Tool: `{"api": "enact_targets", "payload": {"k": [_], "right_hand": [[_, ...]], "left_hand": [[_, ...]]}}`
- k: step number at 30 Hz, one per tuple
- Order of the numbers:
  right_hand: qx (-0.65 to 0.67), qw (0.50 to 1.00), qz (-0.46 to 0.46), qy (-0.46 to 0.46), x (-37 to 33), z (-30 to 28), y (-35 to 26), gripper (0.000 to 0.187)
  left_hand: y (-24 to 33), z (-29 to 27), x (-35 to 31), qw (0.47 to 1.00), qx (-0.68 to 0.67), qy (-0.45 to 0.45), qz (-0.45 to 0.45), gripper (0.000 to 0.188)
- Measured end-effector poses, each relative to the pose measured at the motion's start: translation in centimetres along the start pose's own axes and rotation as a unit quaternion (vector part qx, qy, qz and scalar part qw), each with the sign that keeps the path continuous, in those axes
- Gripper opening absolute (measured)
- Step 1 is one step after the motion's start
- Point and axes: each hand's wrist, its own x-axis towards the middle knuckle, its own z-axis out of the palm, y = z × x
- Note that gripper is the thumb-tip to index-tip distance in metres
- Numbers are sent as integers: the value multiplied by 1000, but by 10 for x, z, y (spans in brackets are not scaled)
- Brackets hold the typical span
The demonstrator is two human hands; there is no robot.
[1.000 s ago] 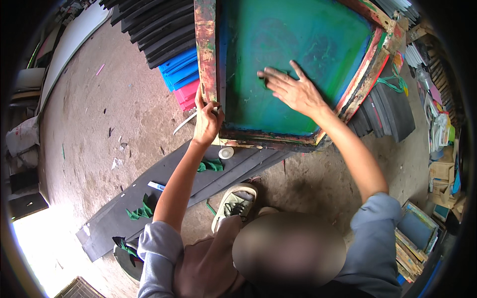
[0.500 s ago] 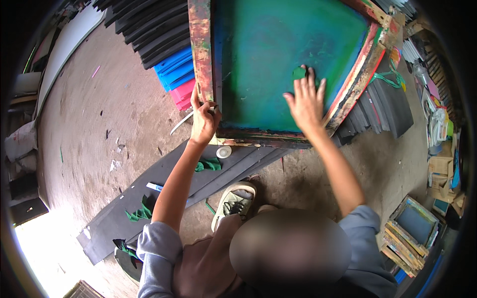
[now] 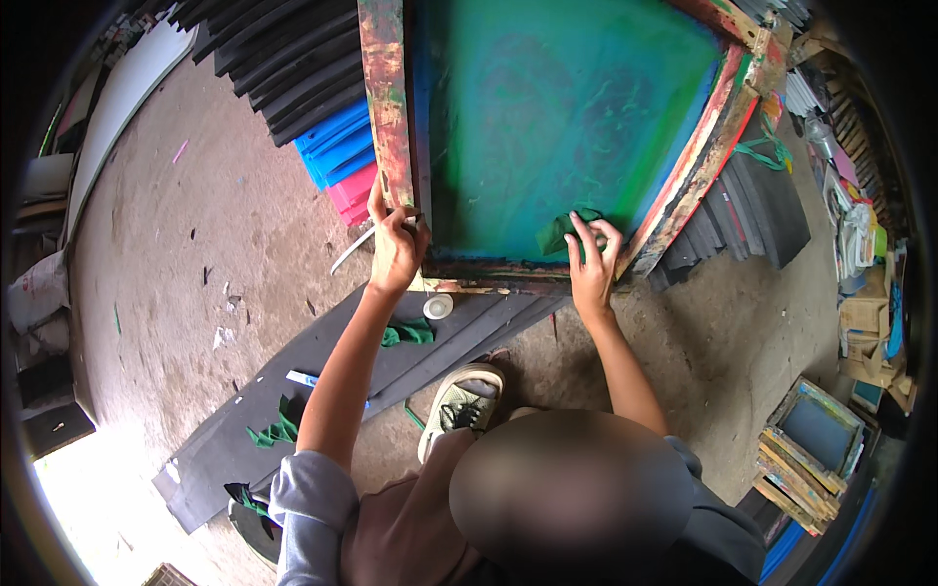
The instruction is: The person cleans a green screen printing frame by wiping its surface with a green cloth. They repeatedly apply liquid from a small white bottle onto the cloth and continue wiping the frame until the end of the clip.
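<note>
2 hands [image 3: 397, 249], 1 large screen [image 3: 547, 117], 1 held cloth [image 3: 554, 235].

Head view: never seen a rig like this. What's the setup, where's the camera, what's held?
No machine here: just a person's bare hands. All pictures come from the left of two wide fisheye cameras worn on the head, looking down, so straight edges bend. The left hand grips the left bar of a paint-stained wooden frame around a green panel. The right hand has its fingers on a green cloth near the panel's lower edge; pinching or only pressing is hard to tell. Below, dark flat sheets lie on the floor, with green scraps on them.
</note>
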Motion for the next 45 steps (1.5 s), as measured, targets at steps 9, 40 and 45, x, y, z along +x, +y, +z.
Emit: {"api": "enact_targets", "payload": {"k": [9,40,45], "right_hand": [[-12,996,-81,30,-8,34,-10,21],[-14,995,-2,95,85,-14,7,8],[-14,998,-67,8,8,10,17,11]], "left_hand": [[4,4,0,999,-16,-7,-43,85],[11,-9,3,998,19,-23,-49,62],[5,-1,-2,998,-3,-15,-64,65]]}}
